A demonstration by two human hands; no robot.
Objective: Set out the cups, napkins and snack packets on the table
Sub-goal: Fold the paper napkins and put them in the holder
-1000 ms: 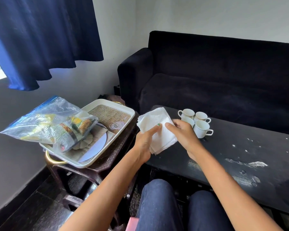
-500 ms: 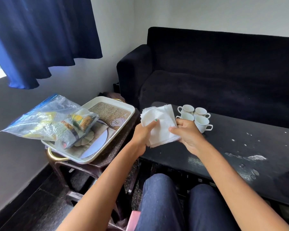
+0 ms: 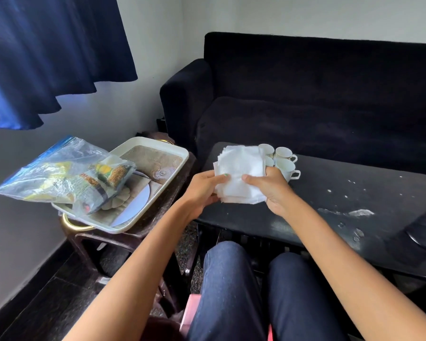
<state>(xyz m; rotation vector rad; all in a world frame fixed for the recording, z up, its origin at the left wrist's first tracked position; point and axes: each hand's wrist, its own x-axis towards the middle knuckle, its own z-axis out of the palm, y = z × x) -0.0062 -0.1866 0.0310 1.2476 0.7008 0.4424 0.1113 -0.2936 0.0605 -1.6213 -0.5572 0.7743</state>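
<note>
Both hands, left hand (image 3: pixel 202 190) and right hand (image 3: pixel 272 188), pinch a napkin stack (image 3: pixel 240 172) above the table (image 3: pixel 342 193), thumbs on top. Cups (image 3: pixel 284 159) stand just behind; snack bag (image 3: pixel 67 175) waits on the tray (image 3: pixel 172 153). Napkin step underway; next likely means peeling one off.

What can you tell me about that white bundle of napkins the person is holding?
The napkins are a stack of thin white paper squares, soft-looking and slightly crinkled, their edges fanned unevenly at the upper left. The stack is held up, tilted toward the camera, above the near left end of the dark table. The left hand grips its lower left side with the thumb on the front; the right hand grips its lower right, thumb likewise in front. The stack partly hides the white cups behind it.
</note>
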